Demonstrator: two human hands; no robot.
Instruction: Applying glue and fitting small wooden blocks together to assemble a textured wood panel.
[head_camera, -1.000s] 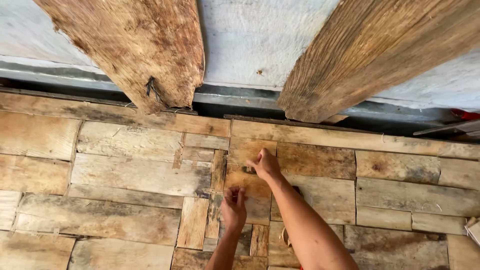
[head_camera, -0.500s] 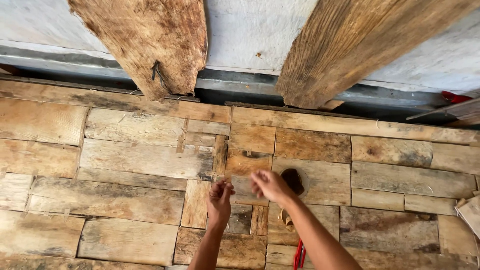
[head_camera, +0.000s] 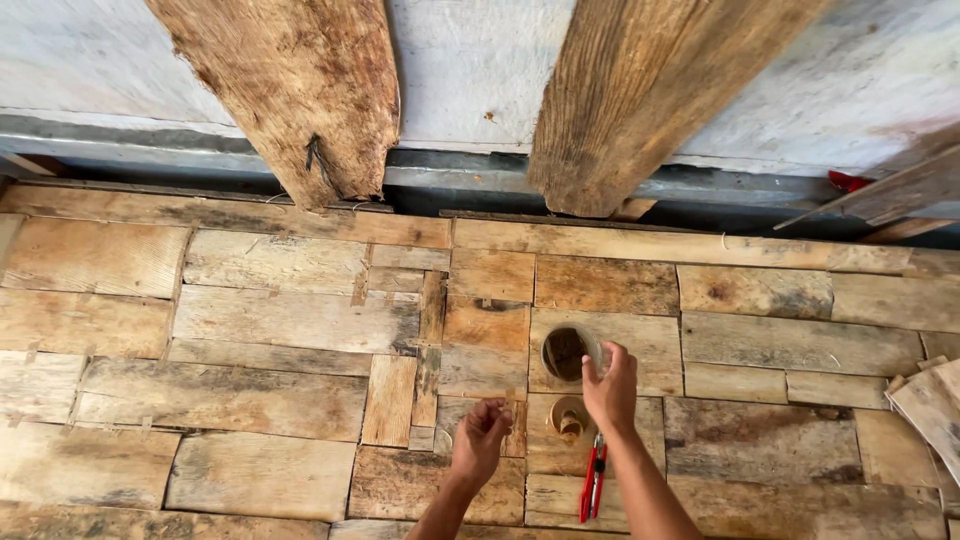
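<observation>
— What do the hands do?
— The right hand (head_camera: 610, 385) has its fingers curled on the rim of a small round container (head_camera: 567, 353) on the patchwork wooden floor (head_camera: 270, 320). The left hand (head_camera: 482, 437) pinches a thin wooden sliver (head_camera: 492, 399).
— And nearby?
— A lid (head_camera: 570, 416) and red pliers (head_camera: 592, 480) beside the right wrist.

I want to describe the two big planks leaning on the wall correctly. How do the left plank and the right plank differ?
The left plank leans with its top to the left; the right plank leans with its top to the right. The left plank looks mottled and worn, with a dark split near its lower end, while the right plank shows long, straight grain. Both are rough, weathered wood whose lower ends meet the patchwork wooden surface.
</observation>
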